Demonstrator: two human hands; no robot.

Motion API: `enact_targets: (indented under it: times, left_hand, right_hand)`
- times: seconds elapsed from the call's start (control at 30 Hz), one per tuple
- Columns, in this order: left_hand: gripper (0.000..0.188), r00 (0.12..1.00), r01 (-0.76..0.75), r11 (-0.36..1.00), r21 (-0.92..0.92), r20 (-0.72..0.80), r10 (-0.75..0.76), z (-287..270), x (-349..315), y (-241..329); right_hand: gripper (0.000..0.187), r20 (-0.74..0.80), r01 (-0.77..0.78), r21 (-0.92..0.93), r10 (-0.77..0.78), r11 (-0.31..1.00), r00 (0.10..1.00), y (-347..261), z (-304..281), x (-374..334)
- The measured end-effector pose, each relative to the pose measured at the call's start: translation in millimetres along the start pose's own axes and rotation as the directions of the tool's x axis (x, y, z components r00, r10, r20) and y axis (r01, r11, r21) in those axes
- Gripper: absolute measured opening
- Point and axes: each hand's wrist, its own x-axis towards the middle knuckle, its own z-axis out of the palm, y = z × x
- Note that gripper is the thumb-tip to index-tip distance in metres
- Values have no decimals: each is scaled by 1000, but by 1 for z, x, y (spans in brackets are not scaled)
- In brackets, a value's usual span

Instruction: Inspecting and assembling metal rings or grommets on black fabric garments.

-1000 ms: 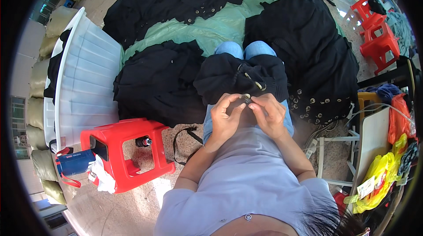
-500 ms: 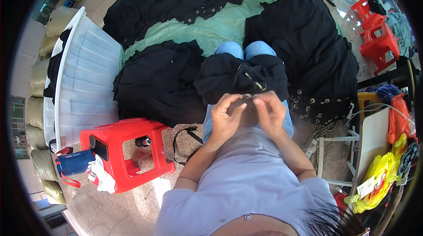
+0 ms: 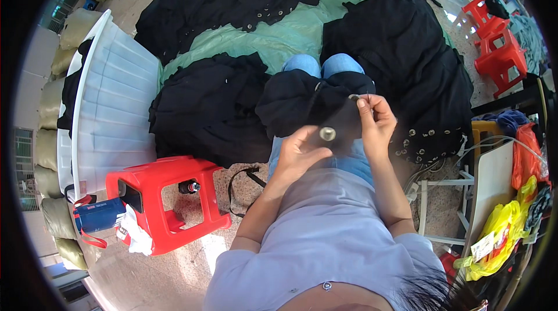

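Black fabric in great heaps takes up most of the floor: a garment pile to the right of the knees, a button-dotted heap farther off to the left, and a lower mound nearer on that side. Pale green sheeting shows between and under them. A white ribbed tub stands at the left, and close to it a red plastic stool; smaller-looking red stools sit at the far right. Across the person's blue-jeaned lap lies a black garment, bunched over the thighs below the knees. At the lower right, a crumpled yellow bag rests beside a pale board. The left hand is at the near edge of the garment, its thumb apart from its forefinger; whether its fingers grip the cloth, I cannot tell. The right hand is raised farther forward, thumb and fingertips pinched together, with whatever lies between them too small to make out. A blue pouch with red straps rests against the near stool. Smallest is a round, pale-rimmed button, just beside the left fingertips.
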Motion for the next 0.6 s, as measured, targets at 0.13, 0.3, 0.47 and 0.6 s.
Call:
enact_targets:
  times: [0.13,0.3,0.47,0.6]
  left_hand:
    - [22,993,109,987,-118,-38,-114,-1,1,3]
    - [26,991,130,977,-167,6,-130,-5,2,3]
    - [27,986,151,923,-355,-7,-164,3,2,9]
    - [27,988,136,922,-362,-21,-154,1,1,8]
  right_hand:
    - [8,13,10,-55,-9,998,1000,0,-3,3]
    - [8,15,10,-22,-10,1000,1000,12,0,5]
    - [11,13,71,-244,-70,967,997,22,3,8]
    - [18,90,368,-313,-358,875,929,3,-9,-2]
